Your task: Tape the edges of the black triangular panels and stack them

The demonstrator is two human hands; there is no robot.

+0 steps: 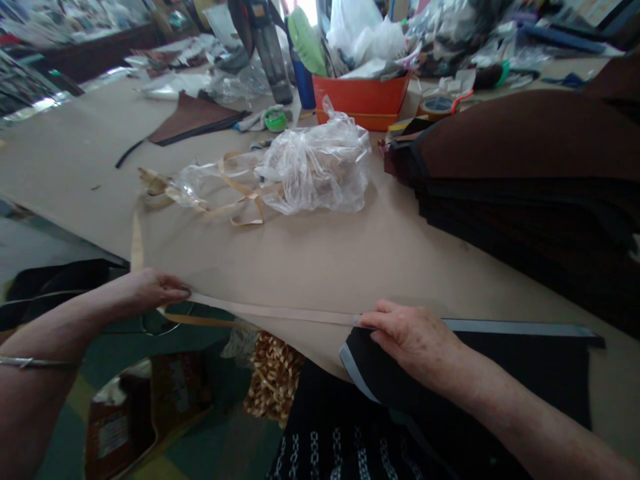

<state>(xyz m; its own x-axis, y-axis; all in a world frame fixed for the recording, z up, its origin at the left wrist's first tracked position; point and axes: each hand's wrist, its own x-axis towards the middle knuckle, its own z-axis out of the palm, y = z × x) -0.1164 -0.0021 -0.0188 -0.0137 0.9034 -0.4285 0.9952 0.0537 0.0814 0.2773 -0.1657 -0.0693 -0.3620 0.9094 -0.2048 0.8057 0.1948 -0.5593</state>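
Note:
A pale beige tape (pixel 275 312) is stretched along the table's front edge between my two hands. Its left part is pinched in my left hand (pixel 163 290), whose fingers are closed. My right hand (pixel 400 330) has its thumb and fingers closed on the tape's right end, at the upper left corner of a black fabric piece (pixel 540 367). Grey strips run along the top and left edges of that piece. More tape hangs below my left hand and runs up to a clear plastic bag (pixel 320 163).
A tall stack of brown and black pieces (pixel 510 140) stands at the right. Behind are a red bin (pixel 361 97), a green tape roll (pixel 275 120) and a bottle (pixel 273 57). Below the table, an open bag (pixel 150 413) stands near heaped tape (pixel 274 380).

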